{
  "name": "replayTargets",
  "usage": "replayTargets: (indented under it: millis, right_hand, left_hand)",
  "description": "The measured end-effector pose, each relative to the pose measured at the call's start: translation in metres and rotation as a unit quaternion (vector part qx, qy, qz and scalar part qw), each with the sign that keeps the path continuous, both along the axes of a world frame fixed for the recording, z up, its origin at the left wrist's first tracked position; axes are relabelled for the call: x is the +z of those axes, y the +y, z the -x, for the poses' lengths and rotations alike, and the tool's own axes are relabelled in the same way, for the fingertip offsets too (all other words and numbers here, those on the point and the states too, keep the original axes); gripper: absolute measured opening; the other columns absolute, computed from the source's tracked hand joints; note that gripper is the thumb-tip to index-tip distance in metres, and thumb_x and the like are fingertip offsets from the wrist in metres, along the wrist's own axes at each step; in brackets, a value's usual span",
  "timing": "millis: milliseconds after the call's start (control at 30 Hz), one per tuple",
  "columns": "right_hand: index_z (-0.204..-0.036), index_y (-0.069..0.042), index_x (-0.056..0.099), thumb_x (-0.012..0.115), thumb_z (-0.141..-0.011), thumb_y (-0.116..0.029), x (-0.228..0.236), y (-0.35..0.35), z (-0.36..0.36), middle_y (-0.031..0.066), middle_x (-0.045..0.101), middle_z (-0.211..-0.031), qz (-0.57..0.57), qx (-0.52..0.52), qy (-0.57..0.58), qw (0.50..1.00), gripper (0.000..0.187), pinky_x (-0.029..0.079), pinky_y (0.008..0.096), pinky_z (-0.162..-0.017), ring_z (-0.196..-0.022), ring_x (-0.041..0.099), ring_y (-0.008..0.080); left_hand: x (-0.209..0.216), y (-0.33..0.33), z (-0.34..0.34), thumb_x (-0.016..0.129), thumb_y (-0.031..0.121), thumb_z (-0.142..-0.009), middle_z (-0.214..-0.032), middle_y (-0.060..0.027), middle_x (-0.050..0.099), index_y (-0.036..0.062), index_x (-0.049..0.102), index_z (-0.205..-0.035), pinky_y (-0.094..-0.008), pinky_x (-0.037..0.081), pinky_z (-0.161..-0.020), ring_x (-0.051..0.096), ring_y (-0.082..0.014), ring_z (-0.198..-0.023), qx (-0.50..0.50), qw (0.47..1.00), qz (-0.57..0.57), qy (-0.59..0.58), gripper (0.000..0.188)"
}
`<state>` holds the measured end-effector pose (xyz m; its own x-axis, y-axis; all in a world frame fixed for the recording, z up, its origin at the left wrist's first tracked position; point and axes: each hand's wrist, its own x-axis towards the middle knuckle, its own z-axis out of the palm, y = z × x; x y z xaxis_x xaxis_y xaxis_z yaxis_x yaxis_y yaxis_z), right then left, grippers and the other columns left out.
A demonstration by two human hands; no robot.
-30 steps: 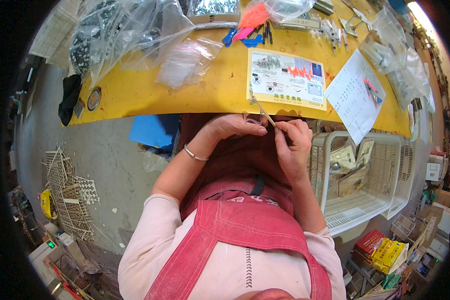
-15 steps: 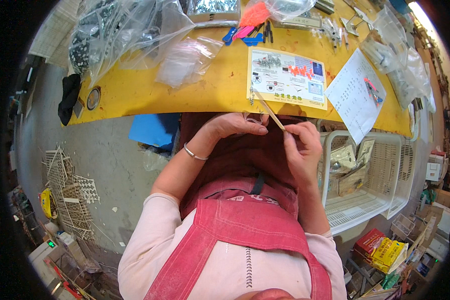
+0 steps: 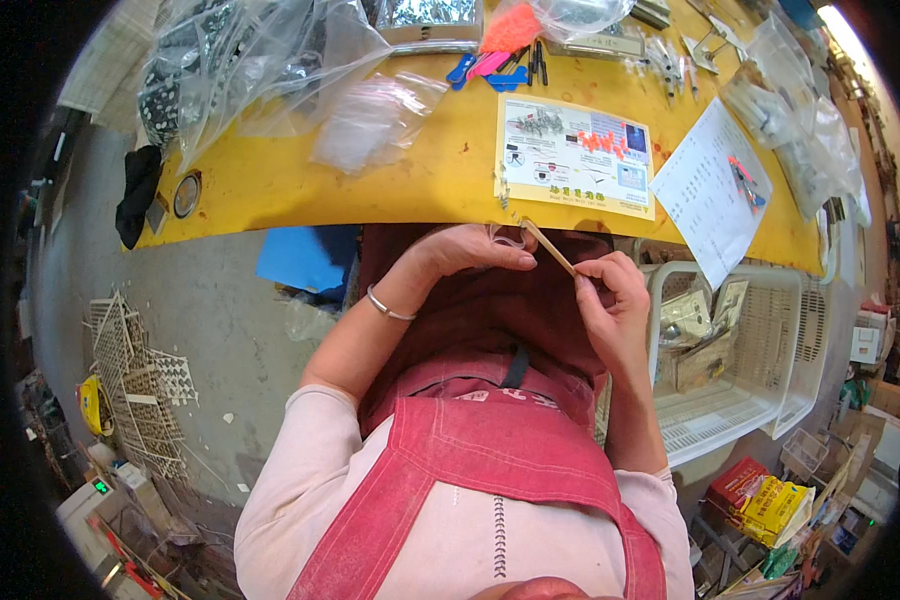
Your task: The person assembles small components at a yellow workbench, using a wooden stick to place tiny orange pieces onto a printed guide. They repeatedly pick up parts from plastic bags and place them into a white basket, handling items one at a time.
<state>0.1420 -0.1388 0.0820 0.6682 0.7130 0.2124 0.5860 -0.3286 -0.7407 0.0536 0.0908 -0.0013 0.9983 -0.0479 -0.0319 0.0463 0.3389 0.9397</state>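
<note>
At the near edge of the yellow table (image 3: 400, 200), my left hand (image 3: 465, 248) is closed on a small clear plastic piece (image 3: 508, 238), possibly the mouth of a bag; its lower part is hidden by the fingers. My right hand (image 3: 613, 290) pinches the end of a thin pale wooden stick (image 3: 552, 248). The stick slants toward the left hand, its far tip by the table edge and next to the plastic. Tiny metal parts (image 3: 502, 185) lie along the left side of a printed card (image 3: 530, 150), which also bears small orange pieces (image 3: 602, 143).
Flat clear bags (image 3: 380, 118) and a large plastic bag (image 3: 260, 70) lie to the left. Blue and pink tools (image 3: 485, 68) sit behind the card. On the right are a handwritten sheet (image 3: 705, 200) with small parts and, lower, white plastic baskets (image 3: 720, 420).
My right hand has drawn the stick back toward me and slightly right. Its tip has left the card's metal parts and is now beside the plastic. My left hand has stayed put.
</note>
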Motion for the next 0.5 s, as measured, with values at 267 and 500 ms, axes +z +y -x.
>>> replayTargets:
  millis: [267,500]
  right_hand:
    - [-0.094,-0.003,0.072,0.071,-0.088,0.0,0.001,0.01,-0.004,0.0075,0.063,-0.088,-0.006,0.01,-0.018,1.0,0.007,0.044,0.0345,-0.08,-0.086,0.06,0.0243]
    - [-0.094,-0.005,0.073,0.075,-0.082,-0.002,-0.007,0.046,-0.036,0.0088,0.062,-0.086,-0.047,-0.008,-0.19,0.981,0.013,0.041,0.0404,-0.078,-0.085,0.06,0.0294]
  left_hand:
    - [-0.001,0.002,0.001,0.088,0.027,-0.084,-0.093,0.0024,0.062,0.008,0.066,-0.098,-0.0275,0.047,-0.079,0.055,-0.0114,-0.087,-0.007,1.0,-0.017,0.011,0.033]
    - [-0.006,0.006,0.004,0.09,0.023,-0.083,-0.095,0.0024,0.063,0.0096,0.065,-0.1,-0.0277,0.049,-0.085,0.058,-0.0121,-0.091,-0.015,0.999,0.013,0.025,0.034]
